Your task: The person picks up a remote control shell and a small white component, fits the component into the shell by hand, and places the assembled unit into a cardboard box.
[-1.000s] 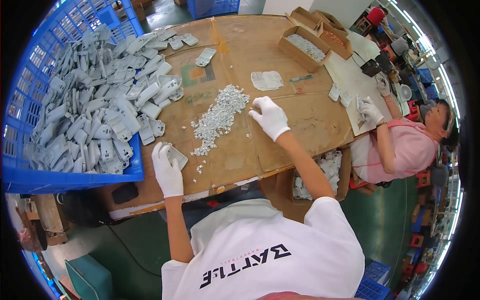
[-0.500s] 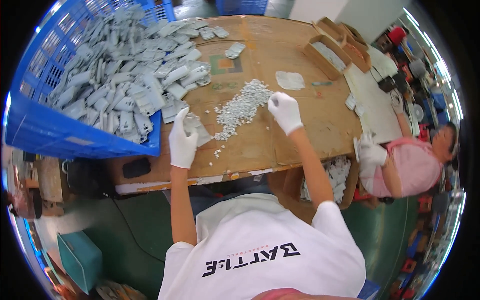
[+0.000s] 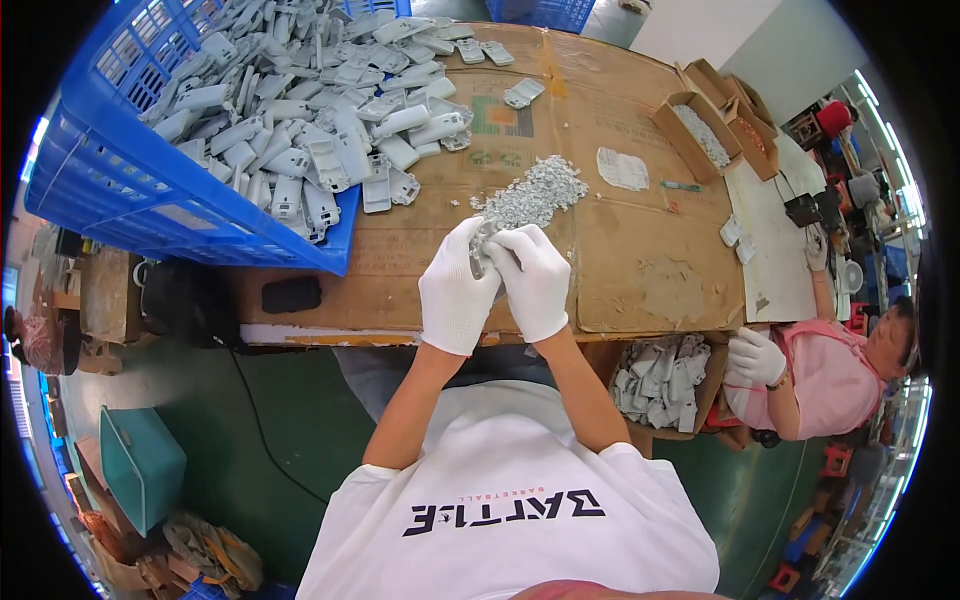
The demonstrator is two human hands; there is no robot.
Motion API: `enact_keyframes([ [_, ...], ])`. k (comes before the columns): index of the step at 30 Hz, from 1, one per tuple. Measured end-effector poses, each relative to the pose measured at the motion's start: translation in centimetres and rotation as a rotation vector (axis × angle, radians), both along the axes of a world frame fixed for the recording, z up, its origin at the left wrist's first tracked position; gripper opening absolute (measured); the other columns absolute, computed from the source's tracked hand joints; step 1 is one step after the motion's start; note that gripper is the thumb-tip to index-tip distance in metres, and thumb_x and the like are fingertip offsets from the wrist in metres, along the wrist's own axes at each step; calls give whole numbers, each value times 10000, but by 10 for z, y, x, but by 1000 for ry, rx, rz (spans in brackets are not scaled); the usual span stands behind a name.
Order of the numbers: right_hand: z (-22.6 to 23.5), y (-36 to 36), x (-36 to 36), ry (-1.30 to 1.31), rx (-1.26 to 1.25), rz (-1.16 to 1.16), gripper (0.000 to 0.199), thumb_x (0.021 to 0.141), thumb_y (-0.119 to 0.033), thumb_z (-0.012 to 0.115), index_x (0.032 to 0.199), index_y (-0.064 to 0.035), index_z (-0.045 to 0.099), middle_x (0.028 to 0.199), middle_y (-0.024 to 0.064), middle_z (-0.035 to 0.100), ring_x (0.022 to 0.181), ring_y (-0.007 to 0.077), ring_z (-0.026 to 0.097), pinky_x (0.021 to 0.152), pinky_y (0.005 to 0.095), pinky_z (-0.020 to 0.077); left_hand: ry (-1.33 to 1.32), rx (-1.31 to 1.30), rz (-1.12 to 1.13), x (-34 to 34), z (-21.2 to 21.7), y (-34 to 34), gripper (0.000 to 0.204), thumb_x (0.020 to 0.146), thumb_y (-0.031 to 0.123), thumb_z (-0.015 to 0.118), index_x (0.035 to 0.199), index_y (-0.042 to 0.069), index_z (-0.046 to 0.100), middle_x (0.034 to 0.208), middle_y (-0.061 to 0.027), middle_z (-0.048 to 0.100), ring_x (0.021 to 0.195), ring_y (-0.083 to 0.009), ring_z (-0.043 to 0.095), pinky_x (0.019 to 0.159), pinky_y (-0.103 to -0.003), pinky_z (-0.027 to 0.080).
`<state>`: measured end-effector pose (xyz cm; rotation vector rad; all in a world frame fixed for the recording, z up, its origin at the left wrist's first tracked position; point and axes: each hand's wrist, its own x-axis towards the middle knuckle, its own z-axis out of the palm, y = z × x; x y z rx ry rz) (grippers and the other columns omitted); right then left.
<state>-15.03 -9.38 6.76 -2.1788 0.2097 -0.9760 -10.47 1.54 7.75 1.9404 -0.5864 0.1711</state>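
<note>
My left hand (image 3: pixel 458 290), in a white glove, is closed round a grey plastic shell (image 3: pixel 482 240), mostly hidden by the fingers. Against it, my right hand (image 3: pixel 533 285), gloved too, has its fingers pinched at the shell; anything small between them is hidden. Just beyond both hands, a heap of tiny whitish parts (image 3: pixel 540 190) is spread on the cardboard-covered table (image 3: pixel 630 240). At the far left, many pale grey plastic shells (image 3: pixel 290 125) fill a tilted blue crate (image 3: pixel 180 220) and spill onto the table.
Cardboard boxes of small parts (image 3: pixel 700 135) stand far right, near a white paper (image 3: pixel 622 169). Below the table edge sits a carton of shells (image 3: pixel 662 385). At right, a co-worker's gloved hand (image 3: pixel 757 357) is near the table corner. A black pouch (image 3: pixel 291 294) lies front left.
My left hand has moved right with the shell, and my right hand has come left and nearer to meet it. The view has shifted. The co-worker's gloved hand has lowered.
</note>
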Motion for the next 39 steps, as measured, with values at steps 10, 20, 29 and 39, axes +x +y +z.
enact_keyframes([
  [10,-2,-20,-10,214,346,7,297,814,-129,797,1064,-54,657,882,91,688,765,236,692,697,322,547,32,-16,-302,13,4,8,399,824,8,676,1217,71,644,1036,-157,712,865,-310,714,776,-363,568],
  [20,-5,-3,-20,169,434,-15,258,871,-30,712,1127,-9,687,946,92,718,862,144,686,789,301,542,181,-53,-133,-1,-4,-3,203,880,31,674,1083,16,676,934,-130,727,848,-203,725,771,-311,552],
  [29,-8,-15,-22,175,505,67,88,855,-34,688,937,-11,670,842,73,676,802,136,662,746,289,520,165,-104,-135,-11,3,-5,165,883,25,678,1047,11,683,885,-119,719,785,-150,703,732,-288,545],
  [39,1,-9,-27,198,463,-2,101,816,-8,684,827,-25,585,716,8,574,635,52,482,575,261,427,100,-70,-188,-17,5,-1,248,849,-8,685,1094,32,680,958,-125,728,840,-228,723,757,-308,555],
])
